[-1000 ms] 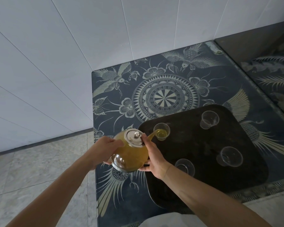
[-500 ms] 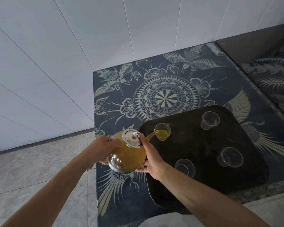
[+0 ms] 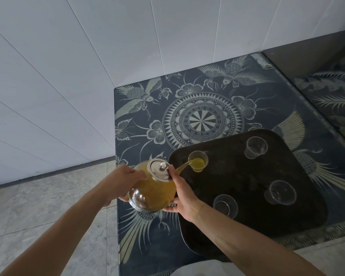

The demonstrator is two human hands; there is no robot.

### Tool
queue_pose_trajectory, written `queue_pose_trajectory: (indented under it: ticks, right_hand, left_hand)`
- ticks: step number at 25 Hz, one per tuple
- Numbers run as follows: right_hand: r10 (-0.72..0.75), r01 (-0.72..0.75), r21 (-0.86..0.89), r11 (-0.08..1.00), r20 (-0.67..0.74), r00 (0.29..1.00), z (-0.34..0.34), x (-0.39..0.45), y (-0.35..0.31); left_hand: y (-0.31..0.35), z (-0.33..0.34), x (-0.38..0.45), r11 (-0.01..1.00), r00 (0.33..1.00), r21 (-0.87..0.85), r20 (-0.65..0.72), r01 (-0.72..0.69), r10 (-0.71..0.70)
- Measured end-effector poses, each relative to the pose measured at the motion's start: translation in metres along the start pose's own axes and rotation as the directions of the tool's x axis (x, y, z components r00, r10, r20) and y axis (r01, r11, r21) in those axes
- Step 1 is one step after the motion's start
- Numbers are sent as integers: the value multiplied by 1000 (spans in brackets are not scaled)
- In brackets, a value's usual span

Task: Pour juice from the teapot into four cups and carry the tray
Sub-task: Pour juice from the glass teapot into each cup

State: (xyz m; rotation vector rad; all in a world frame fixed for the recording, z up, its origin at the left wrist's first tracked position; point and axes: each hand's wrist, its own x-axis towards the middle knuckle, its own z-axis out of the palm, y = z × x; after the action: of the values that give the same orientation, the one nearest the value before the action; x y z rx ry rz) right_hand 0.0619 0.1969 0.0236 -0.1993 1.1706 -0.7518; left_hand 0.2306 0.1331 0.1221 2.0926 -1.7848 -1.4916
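Note:
A glass teapot (image 3: 151, 191) full of yellow juice is tilted to the right, its spout over the near-left cup (image 3: 198, 161) on the dark tray (image 3: 245, 180). That cup holds some yellow juice. My left hand (image 3: 120, 181) grips the teapot's left side. My right hand (image 3: 182, 194) wraps round its right side, one finger up by the metal lid (image 3: 160, 171). Three clear cups stand empty on the tray: far right (image 3: 255, 147), near right (image 3: 281, 193) and near middle (image 3: 225, 205).
The tray lies on a dark blue table (image 3: 199, 120) with a pale bird and mandala pattern. A white tiled wall (image 3: 88, 56) is behind it, a grey stone floor (image 3: 38, 206) to the left, and a dark glossy surface (image 3: 327, 80) at the right.
The level of juice in the near-left cup has risen a little. The teapot and both hands stay in nearly the same place.

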Motion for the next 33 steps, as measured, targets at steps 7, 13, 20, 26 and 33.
queue_pose_trajectory:
  ticks: [7, 13, 20, 26, 33]
  right_hand:
    - [-5, 5, -18, 1000, 12, 1000, 3, -1, 0]
    - [-7, 7, -18, 1000, 11, 1000, 2, -2, 1]
    - [-6, 7, -16, 1000, 12, 1000, 2, -3, 1]
    - [-9, 9, -21, 1000, 12, 1000, 3, -2, 3]
    - [-12, 12, -29, 999, 7, 1000, 3, -3, 3]
  left_hand:
    - [-1, -4, -3, 1000, 1000, 11, -1, -3, 3]
    - [0, -3, -5, 1000, 1000, 6, 3, -6, 6]
    - [4, -3, -7, 999, 1000, 35, -14, -7, 7]
    - [5, -3, -8, 999, 1000, 32, -12, -6, 7]
    - [2, -3, -6, 999, 1000, 31, -8, -7, 7]
